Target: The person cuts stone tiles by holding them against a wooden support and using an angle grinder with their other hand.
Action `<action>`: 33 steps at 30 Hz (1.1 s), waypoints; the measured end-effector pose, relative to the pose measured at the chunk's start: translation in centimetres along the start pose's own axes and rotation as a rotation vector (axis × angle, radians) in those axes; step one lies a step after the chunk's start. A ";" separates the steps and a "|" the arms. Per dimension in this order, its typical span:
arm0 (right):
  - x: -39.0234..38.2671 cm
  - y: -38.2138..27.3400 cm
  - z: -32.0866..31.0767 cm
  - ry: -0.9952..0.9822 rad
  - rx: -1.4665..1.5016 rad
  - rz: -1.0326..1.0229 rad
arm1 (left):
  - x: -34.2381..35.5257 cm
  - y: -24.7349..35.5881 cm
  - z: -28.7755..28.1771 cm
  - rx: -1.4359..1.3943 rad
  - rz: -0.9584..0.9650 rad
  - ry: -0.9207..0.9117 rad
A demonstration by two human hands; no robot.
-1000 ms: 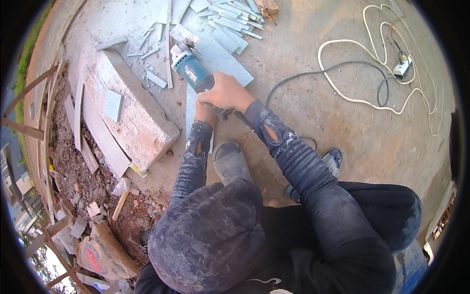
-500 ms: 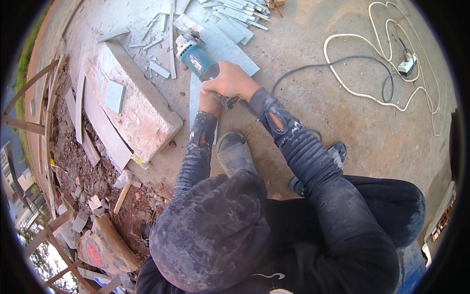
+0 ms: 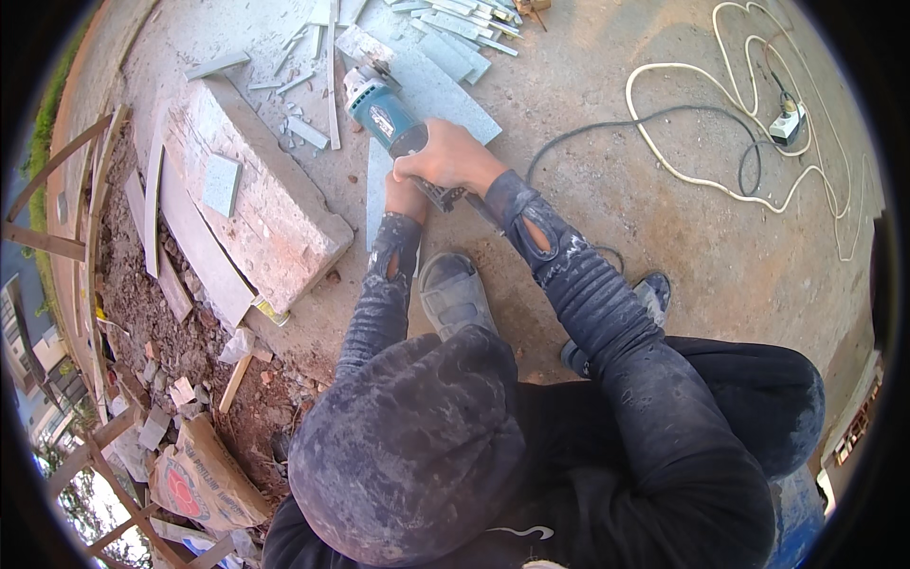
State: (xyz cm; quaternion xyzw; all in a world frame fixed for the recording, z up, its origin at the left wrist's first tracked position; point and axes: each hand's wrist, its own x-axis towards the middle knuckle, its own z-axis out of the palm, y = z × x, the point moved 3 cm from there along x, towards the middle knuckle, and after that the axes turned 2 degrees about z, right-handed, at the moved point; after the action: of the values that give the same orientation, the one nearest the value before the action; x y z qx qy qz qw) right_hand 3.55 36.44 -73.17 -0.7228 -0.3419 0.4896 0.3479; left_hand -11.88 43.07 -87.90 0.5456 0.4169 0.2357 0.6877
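Note:
My right hand (image 3: 445, 152) is closed around the rear body of a teal angle grinder (image 3: 379, 111). My left hand (image 3: 406, 197) is just below it, partly hidden, its fingers wrapped under the grinder's rear end. The grinder's head points up and away from me, over a long pale blue-grey board (image 3: 455, 112) lying on the ground between and beyond my feet. Narrow cut strips and small offcuts (image 3: 455, 24) lie around the board's far part. A small square piece (image 3: 221, 185) rests on a big concrete block (image 3: 270, 242) at my left.
A white cable loop (image 3: 664, 180), a dark cord and a power strip (image 3: 787, 123) lie at the right. Rubble (image 3: 199, 341), thin planks (image 3: 152, 218), a torn paper sack (image 3: 209, 474) and wooden framing (image 3: 47, 242) are at the left. My sandalled foot (image 3: 455, 294) is below my hands.
Compared with a second ago, the grinder and both hands appear slightly higher and further right in the picture, as does the whole scene. Both hands keep their grip.

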 end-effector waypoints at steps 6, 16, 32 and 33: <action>-0.2 0.1 -0.1 -0.008 0.008 0.010 | -0.5 1.0 0.7 -0.073 -0.032 -0.001; 0.0 0.2 0.1 -0.020 0.014 0.006 | -0.9 1.8 1.3 -0.230 -0.114 0.042; -0.1 0.4 0.2 -0.009 -0.008 0.018 | -0.4 0.6 0.6 -0.146 -0.081 0.027; -0.2 0.3 0.1 -0.006 -0.012 0.019 | -0.3 0.5 0.4 -0.129 -0.083 0.026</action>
State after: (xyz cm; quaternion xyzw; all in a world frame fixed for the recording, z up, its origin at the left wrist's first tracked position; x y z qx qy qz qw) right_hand 3.41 36.14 -73.40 -0.7264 -0.3392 0.4930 0.3380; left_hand -11.64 42.71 -87.34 0.4794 0.4321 0.2401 0.7251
